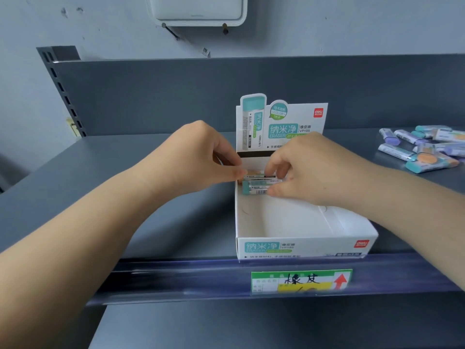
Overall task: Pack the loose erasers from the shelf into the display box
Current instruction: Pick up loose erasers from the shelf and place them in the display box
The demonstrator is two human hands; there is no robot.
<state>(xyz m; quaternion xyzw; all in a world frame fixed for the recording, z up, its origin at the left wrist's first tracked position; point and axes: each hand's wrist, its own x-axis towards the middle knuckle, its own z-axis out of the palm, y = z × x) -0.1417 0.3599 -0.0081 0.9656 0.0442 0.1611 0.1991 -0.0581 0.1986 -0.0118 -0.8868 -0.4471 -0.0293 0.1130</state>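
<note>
A white display box (297,244) with teal print stands on the grey shelf (163,222), its back card upright. Inside, against the back wall, lie two or three wrapped erasers (256,187), teal-ended, stacked on their sides. My left hand (198,157) pinches the left end of the upper eraser at the box's left wall. My right hand (302,170) reaches into the box from the right, its fingers on the right ends of the same erasers. A pile of several loose erasers (425,148), purple, teal and orange, lies on the shelf at the far right.
A clear price rail (176,280) runs along the shelf's front edge and holds a green and yellow label (300,282). The shelf's grey back panel (176,96) rises behind the box. A white unit (198,10) hangs on the wall above.
</note>
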